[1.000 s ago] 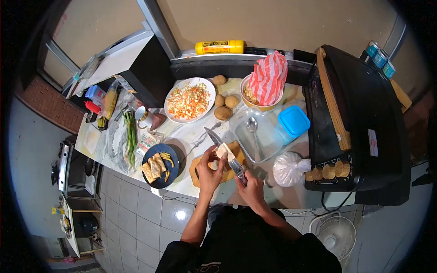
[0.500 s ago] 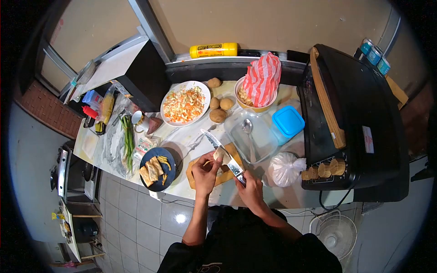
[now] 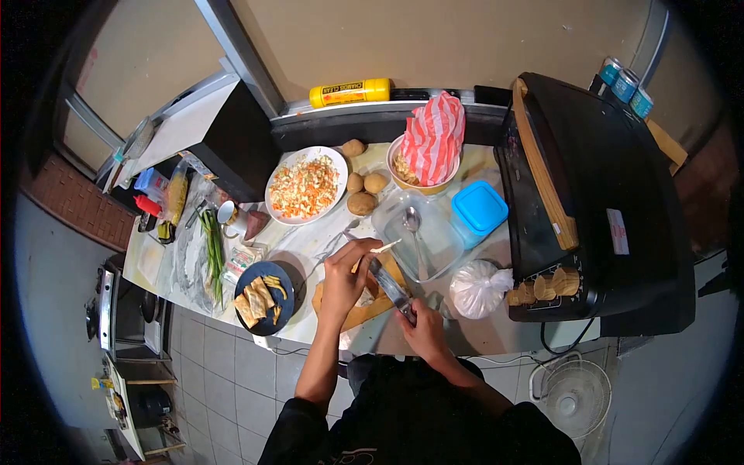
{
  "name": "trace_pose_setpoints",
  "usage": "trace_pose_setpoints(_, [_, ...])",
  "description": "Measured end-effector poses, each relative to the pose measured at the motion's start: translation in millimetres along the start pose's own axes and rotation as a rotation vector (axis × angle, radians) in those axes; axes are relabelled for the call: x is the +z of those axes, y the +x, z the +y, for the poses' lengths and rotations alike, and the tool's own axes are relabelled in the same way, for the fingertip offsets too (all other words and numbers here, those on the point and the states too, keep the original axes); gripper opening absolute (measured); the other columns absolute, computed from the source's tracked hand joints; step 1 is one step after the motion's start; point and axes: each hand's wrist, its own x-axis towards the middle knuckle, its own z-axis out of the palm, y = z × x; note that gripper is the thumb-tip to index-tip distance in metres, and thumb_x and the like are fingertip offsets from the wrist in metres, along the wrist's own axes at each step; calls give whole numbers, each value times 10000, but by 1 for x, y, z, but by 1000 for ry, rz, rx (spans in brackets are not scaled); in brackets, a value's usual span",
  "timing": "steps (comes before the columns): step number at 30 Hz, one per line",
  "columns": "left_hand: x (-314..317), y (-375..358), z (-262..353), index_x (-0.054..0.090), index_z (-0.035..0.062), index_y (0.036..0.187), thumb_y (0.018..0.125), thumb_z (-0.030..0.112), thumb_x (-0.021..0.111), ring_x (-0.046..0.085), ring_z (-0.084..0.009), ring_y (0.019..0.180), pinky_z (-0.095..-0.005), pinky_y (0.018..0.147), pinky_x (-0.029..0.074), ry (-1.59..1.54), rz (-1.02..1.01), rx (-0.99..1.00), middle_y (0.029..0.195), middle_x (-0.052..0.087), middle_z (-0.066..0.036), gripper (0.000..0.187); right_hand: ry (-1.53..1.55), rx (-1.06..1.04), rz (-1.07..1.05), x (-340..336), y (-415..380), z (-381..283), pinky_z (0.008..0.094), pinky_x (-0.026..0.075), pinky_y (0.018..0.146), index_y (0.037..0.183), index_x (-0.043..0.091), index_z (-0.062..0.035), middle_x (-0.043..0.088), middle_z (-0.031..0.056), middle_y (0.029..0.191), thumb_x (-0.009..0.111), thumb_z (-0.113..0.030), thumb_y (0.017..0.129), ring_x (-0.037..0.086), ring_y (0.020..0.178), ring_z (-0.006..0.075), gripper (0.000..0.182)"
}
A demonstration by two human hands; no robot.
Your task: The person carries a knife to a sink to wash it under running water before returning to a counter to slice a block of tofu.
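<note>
Your left hand (image 3: 343, 279) pinches a thin pale slice (image 3: 384, 247) over the cutting board (image 3: 364, 312) at the bench's front edge. It looks soft and breakable, so hold it lightly by its end. Your right hand (image 3: 419, 329), fingers wrapped tight, grips the knife (image 3: 387, 284) handle, blade angled away.

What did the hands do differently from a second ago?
The left hand turned palm-down over the wooden cutting board, now pinching a thin pale slice instead of cupping the pale block. The right hand still grips the knife. Plates and bowls stayed put.
</note>
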Motion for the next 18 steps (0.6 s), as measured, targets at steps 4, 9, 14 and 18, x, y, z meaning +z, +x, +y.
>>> trace_pose_setpoints(4, [11,17,-11,656,-1,990,791,-67,617,651,-338,787,-366,682,514,67,-48,177,920,669,-150,213,-56,8,-5,5,-3,13,499,464,588,879,524,-28,604,198,688,691,-281,824,611,668,424,308])
trace_pose_setpoints(9, [39,44,-33,657,11,1012,785,-31,617,624,-397,780,-427,679,503,210,-198,81,915,655,-193,234,-21,52,-73,0,-4,7,514,458,608,864,540,-26,606,202,713,685,-313,826,604,689,432,324])
trace_pose_setpoints(14, [83,62,-68,668,40,976,762,-14,619,622,-387,809,-457,712,487,340,-311,129,871,650,-217,226,-18,78,-120,-2,-5,6,507,454,622,862,548,-19,607,196,717,681,-313,829,604,708,424,325])
trace_pose_setpoints(18, [109,66,-99,645,50,1000,771,-27,554,624,-404,798,-477,688,505,479,-400,206,853,633,-217,258,-30,109,-170,-1,-2,7,508,452,627,874,552,-17,611,190,720,676,-329,835,607,705,421,337])
